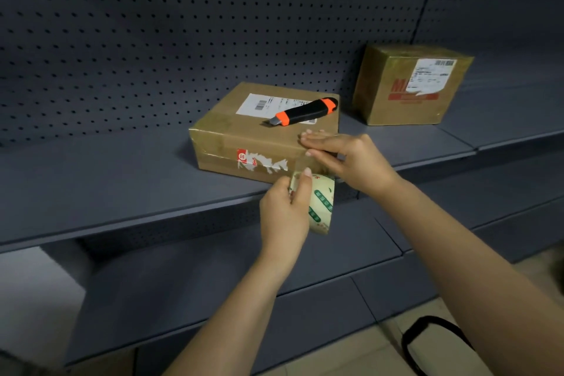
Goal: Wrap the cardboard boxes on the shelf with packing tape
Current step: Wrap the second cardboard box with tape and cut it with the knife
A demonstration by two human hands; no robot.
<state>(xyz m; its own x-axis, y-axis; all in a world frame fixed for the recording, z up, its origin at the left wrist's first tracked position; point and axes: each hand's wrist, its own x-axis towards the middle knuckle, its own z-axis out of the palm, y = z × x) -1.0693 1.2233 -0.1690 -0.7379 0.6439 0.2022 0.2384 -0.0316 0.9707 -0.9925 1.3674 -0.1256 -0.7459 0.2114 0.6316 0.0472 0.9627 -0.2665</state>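
Right forearm (476, 253) and L forearm (238, 299) enter from near edge.

Layout:
- Grey shelf (122, 180) carries both cartons.
- Centre: flat box (244, 137), close to shelf's near lip.
- Far right, well apart: second box (406, 94). It looks glossy, probably taped already.
- R hand (351, 159): fingers straight, pressing flat on flat box's top at near-right corner, thumb on front face below. Nothing clamped.
- L hand (283, 210): fingers curled round tape roll (320, 201), held just below that corner, in front of shelf lip.
- Strip btwn roll and box: can't make out.
- Utility knife (305, 113) lies loose on flat box's top, blade tip apparently out, pointing left, near my R fingertips.

Hazards (judged):
1. Pulling roll w/o firm R-hand pressure: tape end lifts, or box slides off lip.
2. Turning box to wrap: knife slides off w/ blade exposed. Remove first.
3. Slack strip: folds, sticks to itself.
4. R fingers sweeping left along top: blade contact.
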